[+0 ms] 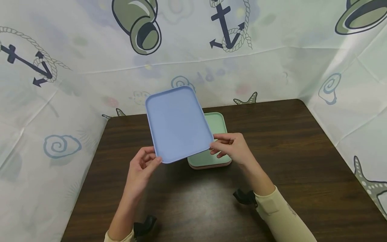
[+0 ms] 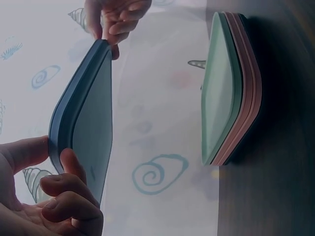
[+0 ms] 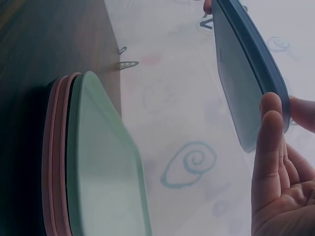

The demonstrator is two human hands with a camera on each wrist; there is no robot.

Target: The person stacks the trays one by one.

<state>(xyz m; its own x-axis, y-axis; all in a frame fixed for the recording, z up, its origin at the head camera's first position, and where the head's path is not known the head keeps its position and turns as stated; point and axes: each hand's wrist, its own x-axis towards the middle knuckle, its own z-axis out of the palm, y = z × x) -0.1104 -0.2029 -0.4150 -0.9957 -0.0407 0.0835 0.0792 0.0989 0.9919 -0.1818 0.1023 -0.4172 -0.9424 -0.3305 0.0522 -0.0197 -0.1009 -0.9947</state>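
A blue rectangular tray (image 1: pixel 179 124) with rounded corners is held up above the table, tilted toward the head camera. My left hand (image 1: pixel 141 168) pinches its near left corner between thumb and fingers. At the near right corner, my right hand (image 1: pixel 231 148) grips the rim the same way. Below and partly behind it lies a stack of trays, a green tray (image 1: pixel 211 158) on top. Pink trays (image 2: pixel 251 88) show under the green one in the left wrist view. Both wrist views show a gap between the blue tray and the stack.
The dark wooden table (image 1: pixel 290 151) carries the stack near its far edge. A white sheet (image 1: pixel 272 67) printed with anchors and shells hangs behind and at the sides. Black straps (image 1: pixel 245 196) stick out by both wrists.
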